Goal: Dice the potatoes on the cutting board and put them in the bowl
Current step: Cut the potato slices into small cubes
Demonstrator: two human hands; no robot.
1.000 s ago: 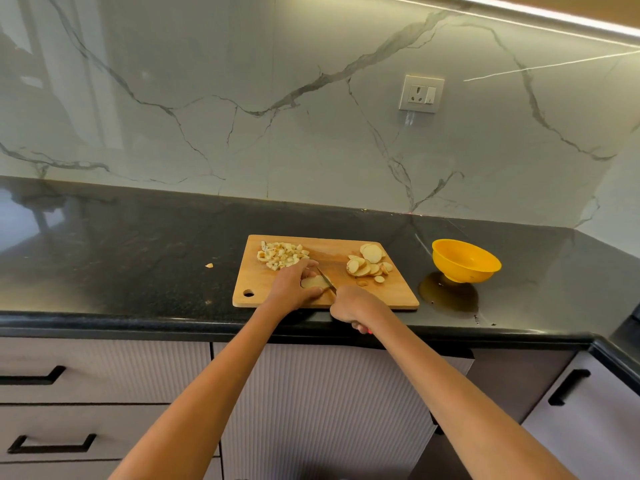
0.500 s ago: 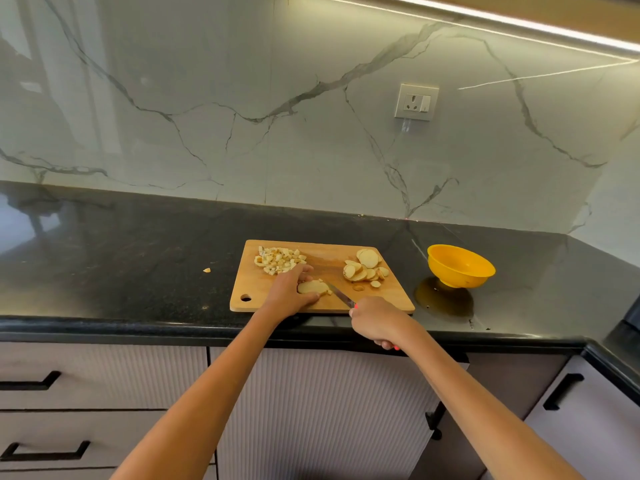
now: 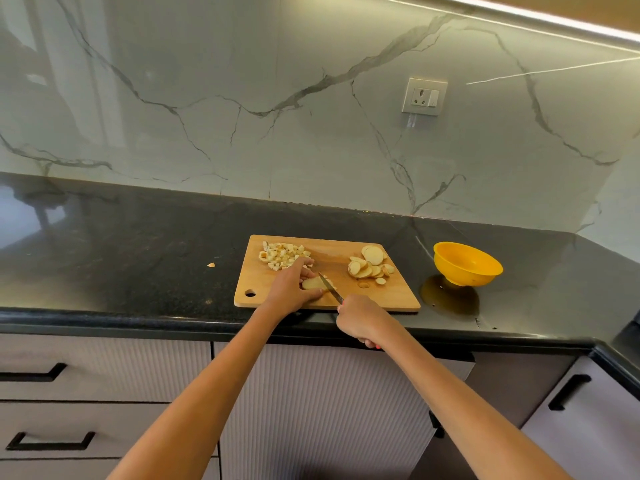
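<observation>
Left hand [image 3: 291, 289] curled over potato slice [image 3: 311, 283] near front middle of cutting board [image 3: 394, 292], fingers pinning it down. Right hand [image 3: 360, 318] fisted round knife [image 3: 330, 288] handle at board's front edge; blade angled against slice. Diced pile [image 3: 282, 256] at board's far left; uncut slices [image 3: 369, 266] at far right. Yellow bowl [image 3: 467, 263] on black bench [image 3: 138, 254], just right of board. Stray potato bit [image 3: 211, 265] left of board. Wall socket [image 3: 424, 96] on marble backsplash.
</observation>
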